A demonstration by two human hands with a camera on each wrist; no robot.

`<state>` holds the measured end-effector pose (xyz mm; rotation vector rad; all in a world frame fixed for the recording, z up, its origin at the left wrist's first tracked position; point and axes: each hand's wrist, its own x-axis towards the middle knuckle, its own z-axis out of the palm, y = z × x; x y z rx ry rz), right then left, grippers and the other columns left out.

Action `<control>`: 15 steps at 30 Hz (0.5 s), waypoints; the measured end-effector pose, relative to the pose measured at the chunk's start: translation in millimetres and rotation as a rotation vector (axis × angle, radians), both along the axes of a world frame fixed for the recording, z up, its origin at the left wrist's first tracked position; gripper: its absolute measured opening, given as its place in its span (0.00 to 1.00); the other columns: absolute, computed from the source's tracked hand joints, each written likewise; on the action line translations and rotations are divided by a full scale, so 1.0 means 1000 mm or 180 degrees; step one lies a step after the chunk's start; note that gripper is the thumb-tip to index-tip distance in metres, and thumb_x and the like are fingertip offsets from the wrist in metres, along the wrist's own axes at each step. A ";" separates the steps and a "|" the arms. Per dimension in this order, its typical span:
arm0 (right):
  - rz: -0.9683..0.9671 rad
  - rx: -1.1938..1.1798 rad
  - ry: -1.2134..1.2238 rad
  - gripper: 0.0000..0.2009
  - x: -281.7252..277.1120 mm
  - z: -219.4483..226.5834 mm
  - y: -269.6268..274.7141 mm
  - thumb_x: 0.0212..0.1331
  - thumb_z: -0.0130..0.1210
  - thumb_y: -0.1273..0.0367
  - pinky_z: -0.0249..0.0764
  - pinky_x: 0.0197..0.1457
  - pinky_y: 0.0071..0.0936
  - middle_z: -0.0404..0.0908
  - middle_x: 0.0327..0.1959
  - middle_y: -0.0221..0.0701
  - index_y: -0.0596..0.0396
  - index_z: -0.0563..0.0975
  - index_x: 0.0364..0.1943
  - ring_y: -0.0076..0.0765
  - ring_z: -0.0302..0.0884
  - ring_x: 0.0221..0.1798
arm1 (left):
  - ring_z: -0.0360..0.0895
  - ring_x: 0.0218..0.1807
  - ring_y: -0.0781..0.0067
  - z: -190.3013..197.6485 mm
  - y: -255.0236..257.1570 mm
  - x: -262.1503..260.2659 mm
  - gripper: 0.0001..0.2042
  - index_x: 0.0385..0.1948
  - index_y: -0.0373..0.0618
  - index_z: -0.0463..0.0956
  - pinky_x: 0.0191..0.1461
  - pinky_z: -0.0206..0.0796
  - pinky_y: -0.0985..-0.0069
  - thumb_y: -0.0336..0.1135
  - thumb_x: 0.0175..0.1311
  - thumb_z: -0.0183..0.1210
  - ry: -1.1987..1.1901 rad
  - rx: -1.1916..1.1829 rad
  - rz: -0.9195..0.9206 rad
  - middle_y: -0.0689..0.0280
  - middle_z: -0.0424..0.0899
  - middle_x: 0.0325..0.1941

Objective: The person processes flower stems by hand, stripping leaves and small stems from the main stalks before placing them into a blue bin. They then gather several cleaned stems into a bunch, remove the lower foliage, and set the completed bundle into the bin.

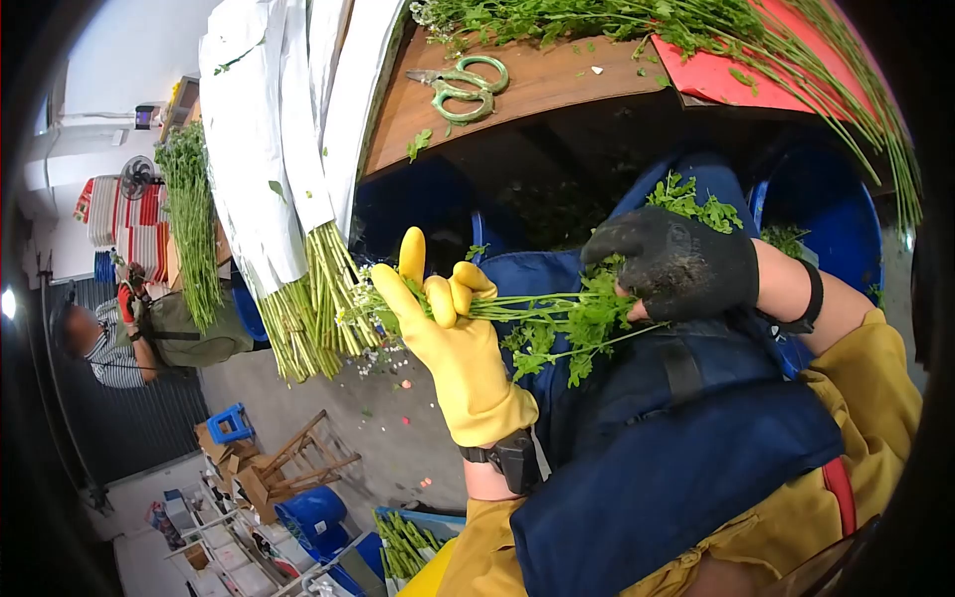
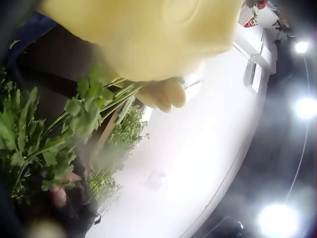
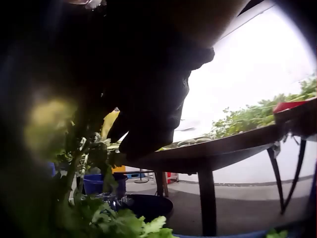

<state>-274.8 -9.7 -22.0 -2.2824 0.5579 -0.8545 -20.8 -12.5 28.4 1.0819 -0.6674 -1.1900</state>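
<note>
My left hand [image 1: 438, 303], in a yellow glove, grips a small bunch of green flower stems [image 1: 542, 313] near their small white blooms, fingers curled round them. My right hand [image 1: 671, 264], in a black glove, closes round the leafy part of the same stems further right. The bunch lies across my lap over a blue apron [image 1: 657, 428]. In the left wrist view the yellow glove [image 2: 148, 44] fills the top and leaves [image 2: 44, 134] show on the left. The right wrist view shows the black glove [image 3: 143, 89] and blurred leaves [image 3: 114, 218].
A wooden table [image 1: 537, 85] carries green scissors [image 1: 463, 88], loose stems [image 1: 696, 30] and a red sheet [image 1: 726, 75]. Bunches in white wrapping [image 1: 279, 149] hang over its left edge. Blue buckets [image 1: 826, 214] stand under it. Another person [image 1: 129, 338] sits at the far left.
</note>
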 end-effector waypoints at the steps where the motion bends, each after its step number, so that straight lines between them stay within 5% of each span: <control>1: -0.0153 -0.0102 0.0051 0.18 -0.002 0.001 0.002 0.51 0.72 0.62 0.75 0.62 0.56 0.78 0.59 0.53 0.56 0.81 0.42 0.64 0.77 0.61 | 0.46 0.25 0.84 -0.004 -0.001 0.003 0.23 0.67 0.34 0.69 0.43 0.66 0.81 0.46 0.87 0.43 0.0083 0.0004 -0.0039 0.79 0.46 0.23; 2: -0.0249 -0.0381 -0.0023 0.22 0.000 0.001 0.004 0.49 0.74 0.60 0.75 0.62 0.56 0.78 0.60 0.52 0.55 0.80 0.46 0.63 0.77 0.62 | 0.46 0.25 0.85 -0.007 -0.004 0.007 0.23 0.66 0.34 0.70 0.43 0.65 0.82 0.46 0.86 0.44 0.0647 0.0076 -0.0058 0.78 0.46 0.24; 6: -0.0652 -0.0220 -0.0589 0.30 0.039 -0.023 0.013 0.57 0.71 0.56 0.77 0.58 0.49 0.80 0.60 0.48 0.51 0.76 0.62 0.59 0.80 0.57 | 0.46 0.26 0.86 -0.012 -0.003 0.000 0.22 0.66 0.34 0.69 0.43 0.64 0.83 0.45 0.85 0.47 0.0480 -0.0022 -0.0196 0.78 0.48 0.25; 10: -0.0625 0.0611 0.0301 0.17 0.065 -0.020 0.009 0.63 0.65 0.56 0.78 0.49 0.50 0.84 0.43 0.46 0.54 0.81 0.45 0.58 0.83 0.47 | 0.46 0.26 0.87 -0.003 0.001 -0.012 0.18 0.68 0.34 0.66 0.42 0.63 0.86 0.31 0.83 0.48 -0.0022 -0.0201 -0.0327 0.79 0.49 0.27; 13: -0.0152 0.1168 0.1117 0.16 0.055 -0.020 0.006 0.65 0.62 0.55 0.78 0.46 0.50 0.84 0.35 0.47 0.55 0.80 0.39 0.58 0.84 0.41 | 0.47 0.23 0.91 -0.012 -0.006 0.015 0.29 0.74 0.35 0.61 0.40 0.62 0.91 0.16 0.71 0.55 0.0219 -0.0441 -0.0229 0.80 0.50 0.24; 15: -0.0147 0.1276 0.1138 0.16 0.018 -0.021 0.013 0.66 0.61 0.55 0.78 0.44 0.50 0.83 0.31 0.47 0.55 0.79 0.35 0.58 0.84 0.39 | 0.48 0.24 0.91 -0.014 -0.006 0.028 0.34 0.74 0.34 0.59 0.39 0.63 0.89 0.11 0.64 0.55 -0.0706 -0.0540 -0.0196 0.81 0.53 0.25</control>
